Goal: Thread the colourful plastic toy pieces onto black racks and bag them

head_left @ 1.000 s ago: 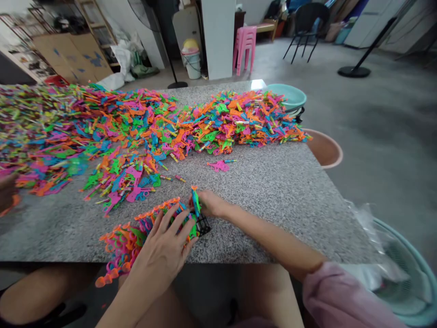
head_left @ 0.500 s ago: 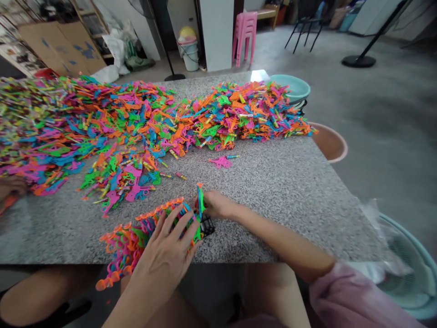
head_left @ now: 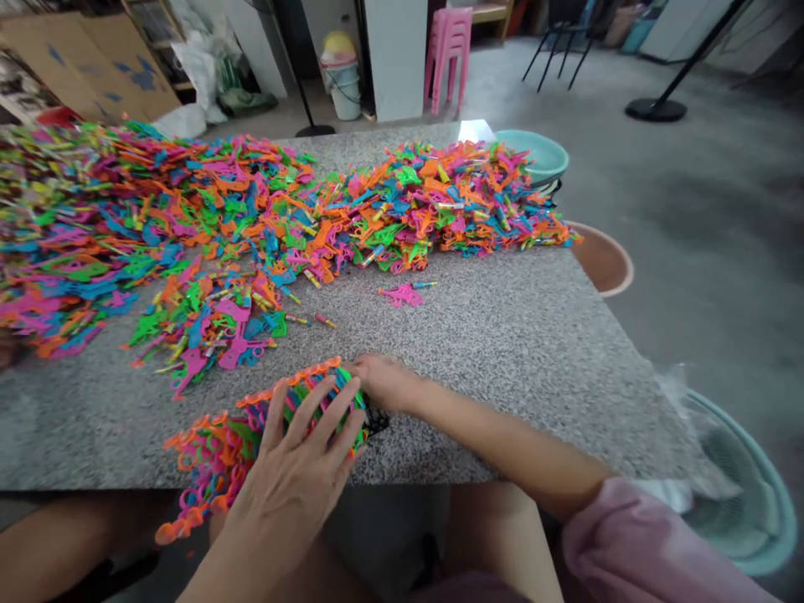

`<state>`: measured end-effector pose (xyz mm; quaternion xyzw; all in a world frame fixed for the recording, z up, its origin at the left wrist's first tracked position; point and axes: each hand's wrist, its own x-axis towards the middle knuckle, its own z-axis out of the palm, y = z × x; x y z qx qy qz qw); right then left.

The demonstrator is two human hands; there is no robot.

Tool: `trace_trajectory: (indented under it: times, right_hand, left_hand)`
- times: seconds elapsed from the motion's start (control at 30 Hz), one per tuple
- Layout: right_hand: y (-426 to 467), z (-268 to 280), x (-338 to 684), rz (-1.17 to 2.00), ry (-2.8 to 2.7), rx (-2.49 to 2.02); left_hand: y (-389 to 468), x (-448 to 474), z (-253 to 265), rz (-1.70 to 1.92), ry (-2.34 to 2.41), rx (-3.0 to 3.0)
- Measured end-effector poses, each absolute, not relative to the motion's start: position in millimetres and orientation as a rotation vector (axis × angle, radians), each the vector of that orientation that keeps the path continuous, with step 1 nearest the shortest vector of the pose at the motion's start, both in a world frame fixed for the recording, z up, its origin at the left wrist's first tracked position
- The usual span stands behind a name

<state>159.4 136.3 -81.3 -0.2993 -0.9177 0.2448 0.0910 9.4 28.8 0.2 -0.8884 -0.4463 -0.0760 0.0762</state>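
Observation:
A tight row of plastic toy guns (head_left: 219, 448) in orange, pink, green and blue stands at the table's front edge, orange tips along both sides. Part of its left end reaches past the edge. My left hand (head_left: 301, 448) lies over the row, fingers spread and touching the toys. A black grid rack (head_left: 377, 420) shows at the row's right end. There my right hand (head_left: 380, 381) is closed, its fingertips pressed against the endmost green-and-blue toy gun (head_left: 345, 381); the fingertips are partly hidden.
A long heap of loose toy guns (head_left: 352, 209) covers the back and left of the speckled table (head_left: 502, 352). One pink toy gun (head_left: 402, 294) lies apart. Another person's hand (head_left: 7, 347) is at the left edge. Basins (head_left: 603, 260) stand beyond the right edge.
My right hand has brought the upright toy gun left and down against the row's end. My left hand stays on the row. The view has shifted slightly.

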Motion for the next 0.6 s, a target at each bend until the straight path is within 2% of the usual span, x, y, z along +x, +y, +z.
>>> trace_trajectory:
  times: [0.2,0.47,0.6]
  right_hand:
    - [135,-82,165,0.681,-2.732,-0.951]
    - [236,-64,241,0.286,-2.461,-1.691]
    - [226,-67,248,0.431,-2.418,-1.658]
  left_hand:
    - [33,4,-7,-0.181,-1.266,-2.719]
    - [33,5,-12,-0.229,-1.323,-2.728]
    - [33,9,-7,-0.225,-1.388,-2.764]
